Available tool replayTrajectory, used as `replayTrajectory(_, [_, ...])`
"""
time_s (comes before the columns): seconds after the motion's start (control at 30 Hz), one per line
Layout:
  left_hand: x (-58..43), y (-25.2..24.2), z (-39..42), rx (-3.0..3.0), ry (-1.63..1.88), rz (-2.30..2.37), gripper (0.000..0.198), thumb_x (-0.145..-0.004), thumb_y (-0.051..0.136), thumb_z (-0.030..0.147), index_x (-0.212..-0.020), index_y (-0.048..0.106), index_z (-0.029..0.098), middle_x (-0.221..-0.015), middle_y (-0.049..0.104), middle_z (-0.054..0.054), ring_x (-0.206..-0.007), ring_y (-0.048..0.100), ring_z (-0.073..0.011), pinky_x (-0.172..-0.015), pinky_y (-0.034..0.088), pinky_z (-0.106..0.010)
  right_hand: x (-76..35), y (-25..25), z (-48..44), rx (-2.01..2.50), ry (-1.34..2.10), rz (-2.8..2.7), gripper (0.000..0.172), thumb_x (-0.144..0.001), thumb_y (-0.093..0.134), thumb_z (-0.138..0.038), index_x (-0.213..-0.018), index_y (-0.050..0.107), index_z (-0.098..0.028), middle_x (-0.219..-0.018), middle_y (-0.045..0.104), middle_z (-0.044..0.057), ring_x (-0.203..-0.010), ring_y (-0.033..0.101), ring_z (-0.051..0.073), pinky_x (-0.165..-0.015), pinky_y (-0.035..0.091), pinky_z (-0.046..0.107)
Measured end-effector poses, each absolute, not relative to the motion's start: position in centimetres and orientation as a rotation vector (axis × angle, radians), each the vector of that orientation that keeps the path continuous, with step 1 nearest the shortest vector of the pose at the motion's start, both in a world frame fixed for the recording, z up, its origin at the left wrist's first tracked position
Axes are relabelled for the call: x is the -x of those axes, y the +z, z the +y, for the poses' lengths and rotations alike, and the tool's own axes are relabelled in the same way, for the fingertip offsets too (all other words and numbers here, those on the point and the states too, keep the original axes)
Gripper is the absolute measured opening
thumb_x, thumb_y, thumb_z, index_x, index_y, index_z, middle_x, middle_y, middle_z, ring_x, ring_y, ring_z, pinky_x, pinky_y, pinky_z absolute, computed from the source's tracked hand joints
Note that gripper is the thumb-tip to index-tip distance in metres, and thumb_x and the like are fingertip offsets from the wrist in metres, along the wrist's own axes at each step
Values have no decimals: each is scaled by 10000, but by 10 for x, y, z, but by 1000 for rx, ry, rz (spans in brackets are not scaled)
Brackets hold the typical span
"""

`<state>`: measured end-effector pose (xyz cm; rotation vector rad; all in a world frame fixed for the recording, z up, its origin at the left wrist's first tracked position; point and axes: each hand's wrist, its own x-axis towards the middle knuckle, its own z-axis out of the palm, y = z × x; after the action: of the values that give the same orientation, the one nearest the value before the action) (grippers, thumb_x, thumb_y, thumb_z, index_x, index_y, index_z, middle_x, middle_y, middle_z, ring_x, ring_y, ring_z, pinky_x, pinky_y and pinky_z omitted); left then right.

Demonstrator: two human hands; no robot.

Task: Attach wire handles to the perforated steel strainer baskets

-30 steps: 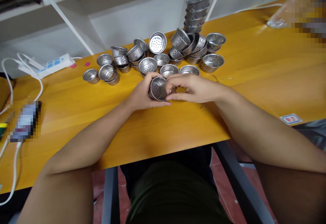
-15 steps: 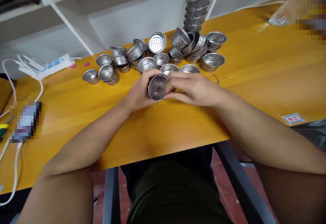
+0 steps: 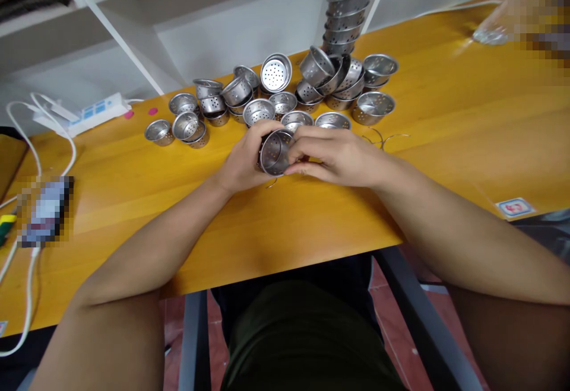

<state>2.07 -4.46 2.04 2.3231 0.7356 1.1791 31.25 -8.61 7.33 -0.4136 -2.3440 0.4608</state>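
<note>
shifted out of sight below the cup [image 3: 274, 152] was the thumb of the left hand [image 3: 247, 159], whose grip clasped the cup nearer than the other cups [image 3: 258, 111]. whether the right hand [image 3: 332, 155] gripped anything couldn't be told. a slack left grip risked the cup twisting under right-hand pressure.

Near the back edge of the worktop [image 3: 267, 225], perforated metal cups [image 3: 284, 105] are clustered; a power strip [image 3: 100, 112] is placed leftward.
</note>
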Motion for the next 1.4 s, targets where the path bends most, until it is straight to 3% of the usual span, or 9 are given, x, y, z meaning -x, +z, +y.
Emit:
replayTrajectory(0.23, [-25,5,-46,-2183,1282,697,1209,-737,1092,1105,-1588,631,380,-1442,816,-79,-1320,884,-381,-1138,780,-603,-317,79,-85,568,545,-2216,457,-1216,888,-678,-1508,852,-328,-1183,815,78,-959,748,278,-887,657,444])
replayTrajectory(0.47, [4,18,-9,-2251,1371,677,1161,-775,1031,1146,-1590,739,373,-1537,834,-90,-1450,842,-407,-1277,721,-634,-328,82,-76,609,433,-2165,366,-1253,816,-591,-1485,939,-336,-1456,846,167,-1231,799,366,-1047,699,551])
replayTrajectory(0.57, [29,39,5,-2228,1454,667,1124,-834,1059,1072,-1675,724,406,-1619,845,-56,-1427,846,-370,-1244,709,-592,-340,78,-60,641,232,-1980,314,-1296,743,-483,-1480,957,-346,-1351,886,166,-1173,804,351,-1055,682,564])
replayTrajectory(0.67, [53,78,0,-2216,1209,940,1056,-881,1044,1028,-1638,746,355,-1662,844,-34,-1515,788,-387,-1353,647,-649,-352,74,-40,761,61,-1726,161,-1212,830,-419,-1222,972,-344,-1100,866,113,-1017,779,340,-994,667,581])
replayTrajectory(0.73, [66,107,-11,-2214,979,1120,1155,-799,1090,1022,-1642,736,315,-1675,836,-3,-1571,729,-402,-1455,577,-716,-357,71,-29,887,27,-1616,143,-1164,857,-435,-1105,942,-336,-1047,850,101,-974,765,341,-921,656,566])
replayTrajectory(0.87, [80,141,-27,-2277,639,1324,1134,-751,1137,901,-1587,772,229,-1523,859,-12,-1534,703,-393,-1527,516,-755,-360,67,-21,987,38,-1606,102,-1090,852,-370,-1066,937,-319,-1031,877,111,-901,760,325,-836,623,537])
replayTrajectory(1.0, [77,143,-28,-2437,300,1467,960,-831,1025,726,-1579,810,163,-1498,847,-71,-1468,748,-377,-1438,620,-668,-360,65,-27,1080,122,-1780,106,-1075,842,-348,-1108,929,-298,-1077,908,119,-905,770,311,-849,630,524])
replayTrajectory(1.2, [59,138,-33,-2506,10,1580,824,-951,854,498,-1708,740,192,-1744,796,-218,-1581,789,-509,-1398,640,-675,-367,61,-29,1259,273,-2008,328,-1111,871,-627,-1239,876,-324,-1215,885,131,-931,781,344,-966,722,659])
replayTrajectory(1.4, [53,128,-35,-2542,-13,1602,788,-985,855,432,-1722,724,185,-1780,767,-243,-1677,739,-528,-1435,623,-658,-384,48,-26,1412,316,-2117,639,-999,1000,-762,-1470,851,-357,-1576,805,187,-1414,814,582,-1280,628,930])
